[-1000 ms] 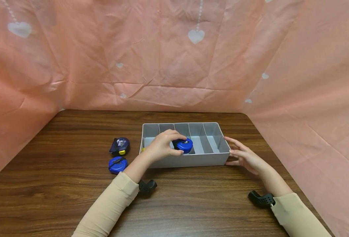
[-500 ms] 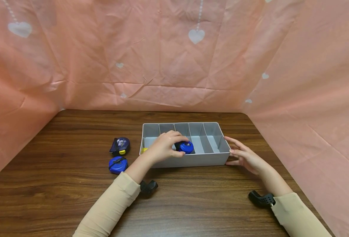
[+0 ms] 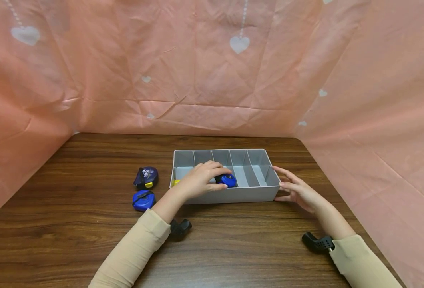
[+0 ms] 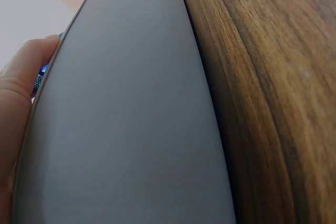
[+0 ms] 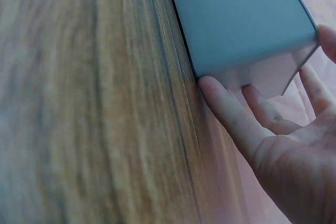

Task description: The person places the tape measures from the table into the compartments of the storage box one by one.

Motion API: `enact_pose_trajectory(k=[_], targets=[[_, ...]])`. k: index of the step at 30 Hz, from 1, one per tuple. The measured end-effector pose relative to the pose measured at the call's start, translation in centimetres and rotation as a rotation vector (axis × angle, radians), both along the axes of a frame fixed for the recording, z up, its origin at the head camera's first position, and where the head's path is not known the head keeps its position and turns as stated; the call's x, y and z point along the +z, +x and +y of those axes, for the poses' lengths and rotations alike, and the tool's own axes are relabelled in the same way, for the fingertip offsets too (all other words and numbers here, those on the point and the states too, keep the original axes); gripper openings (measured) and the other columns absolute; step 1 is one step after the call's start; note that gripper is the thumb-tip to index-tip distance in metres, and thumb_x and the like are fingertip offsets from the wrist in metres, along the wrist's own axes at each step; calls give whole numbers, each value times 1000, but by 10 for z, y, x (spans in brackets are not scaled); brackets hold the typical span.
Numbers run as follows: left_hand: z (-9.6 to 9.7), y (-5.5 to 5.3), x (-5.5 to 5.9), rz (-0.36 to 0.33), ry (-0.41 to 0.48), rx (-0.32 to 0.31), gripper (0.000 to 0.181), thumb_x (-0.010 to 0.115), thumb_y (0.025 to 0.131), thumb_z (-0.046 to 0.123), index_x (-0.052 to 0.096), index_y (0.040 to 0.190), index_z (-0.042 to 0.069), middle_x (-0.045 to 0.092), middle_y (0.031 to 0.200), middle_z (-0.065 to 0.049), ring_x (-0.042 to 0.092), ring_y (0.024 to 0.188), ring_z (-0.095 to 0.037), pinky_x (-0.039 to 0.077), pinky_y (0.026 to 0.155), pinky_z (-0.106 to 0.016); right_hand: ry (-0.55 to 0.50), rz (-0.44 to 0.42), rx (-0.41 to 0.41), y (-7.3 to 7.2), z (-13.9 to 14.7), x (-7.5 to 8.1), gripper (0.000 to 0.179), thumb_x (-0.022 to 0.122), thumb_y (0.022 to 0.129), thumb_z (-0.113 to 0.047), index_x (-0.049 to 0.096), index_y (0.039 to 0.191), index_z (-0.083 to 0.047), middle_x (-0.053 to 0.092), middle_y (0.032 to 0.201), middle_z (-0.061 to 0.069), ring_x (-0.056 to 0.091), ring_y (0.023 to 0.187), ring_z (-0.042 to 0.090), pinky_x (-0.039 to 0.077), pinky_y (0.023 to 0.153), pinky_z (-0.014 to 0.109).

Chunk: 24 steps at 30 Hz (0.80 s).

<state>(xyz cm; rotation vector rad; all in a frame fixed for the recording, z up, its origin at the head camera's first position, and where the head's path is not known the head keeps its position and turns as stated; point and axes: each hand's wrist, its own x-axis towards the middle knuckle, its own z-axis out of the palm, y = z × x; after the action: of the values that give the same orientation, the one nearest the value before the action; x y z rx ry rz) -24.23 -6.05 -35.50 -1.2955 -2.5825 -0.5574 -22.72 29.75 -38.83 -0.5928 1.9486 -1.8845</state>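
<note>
My left hand [image 3: 201,179] reaches over the front wall of a grey divided box [image 3: 229,195]. Thumb and fingers hold a blue and black tape measure [image 3: 228,180], low in the middle compartment. Part of it is hidden by the hand. In the left wrist view, the thumb [image 4: 32,59] lies along the box's rim, with a bit of blue beyond it. At the box's right end, my right hand [image 3: 299,193] rests spread fingertips against the outer wall; the right wrist view shows these fingers [image 5: 231,114] touching it.
A dark blue tape measure [image 3: 146,178] marked 5m and a blue tape measure [image 3: 143,200] lie left of the box on the wooden table [image 3: 240,244]. Something yellow [image 3: 176,182] shows in the leftmost compartment. Pink cloth [image 3: 197,72] hangs around the table.
The left hand has lowered the tape measure deeper into the middle compartment, shifting slightly right. The right hand has stayed at the box's end.
</note>
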Motion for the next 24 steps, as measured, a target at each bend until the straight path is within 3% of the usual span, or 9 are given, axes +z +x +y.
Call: enact_pose_trajectory(k=[13, 24], targets=[[0, 1, 1, -32, 0, -23, 41, 59, 95, 39, 59, 131, 21, 58, 122, 2, 47, 118, -16, 40, 94, -43, 2, 4, -2, 0, 1, 1, 57, 41, 102, -10, 19, 154, -14, 16, 141, 26, 54, 112, 19, 46, 87, 53], [3, 1, -1, -71, -52, -22, 28, 53, 100, 31, 68, 121, 22, 62, 119, 6, 46, 121, -13, 34, 96, -42, -2, -3, -6, 1, 0, 1, 57, 42, 102, -11, 18, 154, -14, 12, 146, 24, 54, 113, 18, 46, 88, 53]])
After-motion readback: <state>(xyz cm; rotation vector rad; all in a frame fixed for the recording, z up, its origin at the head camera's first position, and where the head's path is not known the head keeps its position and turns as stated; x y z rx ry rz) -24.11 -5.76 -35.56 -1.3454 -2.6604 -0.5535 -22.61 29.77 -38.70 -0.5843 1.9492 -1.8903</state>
